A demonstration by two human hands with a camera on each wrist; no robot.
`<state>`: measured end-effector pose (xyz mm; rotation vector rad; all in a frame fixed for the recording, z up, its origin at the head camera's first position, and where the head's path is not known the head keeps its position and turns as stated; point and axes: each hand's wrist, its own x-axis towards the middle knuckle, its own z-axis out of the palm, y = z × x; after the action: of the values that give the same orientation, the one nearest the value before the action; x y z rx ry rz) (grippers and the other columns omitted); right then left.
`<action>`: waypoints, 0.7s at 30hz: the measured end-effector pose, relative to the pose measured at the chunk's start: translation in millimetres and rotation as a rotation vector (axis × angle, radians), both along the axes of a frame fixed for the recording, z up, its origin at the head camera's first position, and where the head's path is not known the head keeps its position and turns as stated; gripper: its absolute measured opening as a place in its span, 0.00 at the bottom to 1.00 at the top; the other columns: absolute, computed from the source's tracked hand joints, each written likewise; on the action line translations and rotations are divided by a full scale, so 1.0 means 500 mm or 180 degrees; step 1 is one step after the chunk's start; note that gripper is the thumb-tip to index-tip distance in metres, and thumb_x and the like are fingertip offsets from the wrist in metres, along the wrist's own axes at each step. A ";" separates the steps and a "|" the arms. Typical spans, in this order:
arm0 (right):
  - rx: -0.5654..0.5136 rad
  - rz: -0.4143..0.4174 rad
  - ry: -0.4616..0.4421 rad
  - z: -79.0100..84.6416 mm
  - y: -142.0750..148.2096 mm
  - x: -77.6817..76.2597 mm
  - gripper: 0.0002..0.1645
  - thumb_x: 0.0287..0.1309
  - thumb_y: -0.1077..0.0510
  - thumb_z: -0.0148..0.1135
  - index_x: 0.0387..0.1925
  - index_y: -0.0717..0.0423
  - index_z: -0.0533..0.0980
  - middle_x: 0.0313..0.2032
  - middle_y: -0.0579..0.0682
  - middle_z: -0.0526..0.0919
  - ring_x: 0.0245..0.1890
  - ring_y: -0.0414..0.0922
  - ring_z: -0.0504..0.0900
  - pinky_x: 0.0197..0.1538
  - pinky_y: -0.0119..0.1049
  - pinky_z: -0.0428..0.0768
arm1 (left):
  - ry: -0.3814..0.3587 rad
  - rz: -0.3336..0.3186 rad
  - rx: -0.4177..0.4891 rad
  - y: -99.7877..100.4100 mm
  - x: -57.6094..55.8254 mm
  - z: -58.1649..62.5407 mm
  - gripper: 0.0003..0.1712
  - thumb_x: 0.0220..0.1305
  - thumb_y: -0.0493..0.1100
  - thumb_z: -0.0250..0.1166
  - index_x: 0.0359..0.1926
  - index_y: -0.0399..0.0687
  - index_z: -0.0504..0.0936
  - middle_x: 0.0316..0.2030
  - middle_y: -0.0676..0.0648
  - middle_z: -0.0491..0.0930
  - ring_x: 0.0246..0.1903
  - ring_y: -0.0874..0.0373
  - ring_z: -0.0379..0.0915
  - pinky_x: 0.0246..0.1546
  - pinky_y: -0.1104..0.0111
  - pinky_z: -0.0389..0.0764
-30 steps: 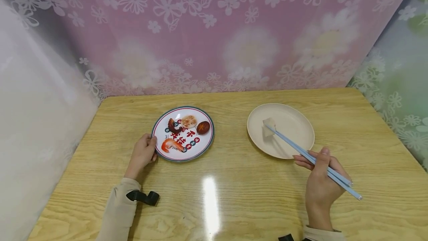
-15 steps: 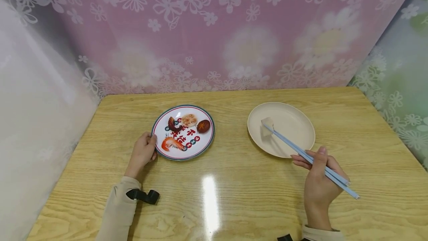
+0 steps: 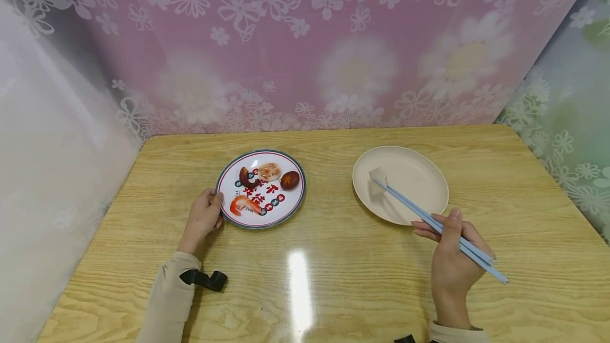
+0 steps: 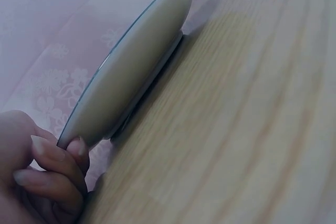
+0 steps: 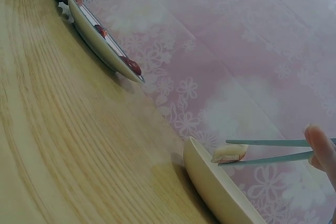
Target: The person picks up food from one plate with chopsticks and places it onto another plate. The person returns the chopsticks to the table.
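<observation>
In the head view, my right hand [image 3: 452,263] grips a pair of light blue chopsticks [image 3: 443,229]. Their tips pinch a pale, whitish food piece [image 3: 378,174] over the left part of a cream plate [image 3: 416,181]. The right wrist view shows that food piece [image 5: 229,153] between the two tips, near the plate's rim. My left hand [image 3: 202,218] holds the left edge of a white plate [image 3: 285,215] with a blue-green rim, thumb on top and fingers below. On this plate lie a shrimp [image 3: 244,205], a lotus root slice [image 3: 269,172], a shiitake mushroom [image 3: 289,180] and a dark red tentacle-like piece [image 3: 247,179].
Both plates stand on a wooden table [image 3: 329,274], with a gap between them. Behind the far edge hangs a pink floral cloth [image 3: 295,68]. A pale curtain is at the left, a greenish floral one [image 3: 567,136] at the right. Black straps circle both wrists.
My right hand has shifted slightly left, carrying the chopsticks and the pale food piece with it. My left hand stays on the white plate's edge.
</observation>
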<state>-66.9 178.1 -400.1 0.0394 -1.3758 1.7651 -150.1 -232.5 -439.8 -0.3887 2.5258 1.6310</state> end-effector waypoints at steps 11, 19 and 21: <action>0.0057 0.0025 -0.0006 0.002 -0.009 -0.003 0.17 0.65 0.69 0.53 0.29 0.85 0.76 0.20 0.58 0.84 0.18 0.44 0.84 0.22 0.30 0.79 | 0.0035 -0.0017 -0.0019 0.000 -0.007 0.000 0.18 0.75 0.44 0.45 0.53 0.32 0.67 0.20 0.49 0.69 0.11 0.63 0.62 0.12 0.73 0.65; 0.0191 0.0033 -0.0013 0.003 -0.018 0.001 0.16 0.65 0.71 0.52 0.28 0.86 0.75 0.20 0.57 0.84 0.18 0.43 0.84 0.22 0.30 0.79 | -0.0002 -0.0065 -0.0068 -0.001 -0.003 -0.001 0.19 0.76 0.44 0.44 0.56 0.31 0.66 0.20 0.48 0.69 0.12 0.63 0.63 0.13 0.72 0.66; 0.0205 0.0040 0.0003 0.003 -0.018 0.002 0.16 0.65 0.70 0.52 0.29 0.85 0.76 0.20 0.57 0.84 0.18 0.43 0.84 0.22 0.30 0.79 | 0.0005 -0.0069 -0.0059 -0.001 -0.003 -0.001 0.20 0.76 0.44 0.44 0.56 0.31 0.66 0.21 0.49 0.70 0.12 0.63 0.63 0.13 0.72 0.66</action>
<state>-66.1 169.0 -398.4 0.0839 -1.4344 1.7306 -151.5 -232.8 -440.3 -0.3605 2.5390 1.6019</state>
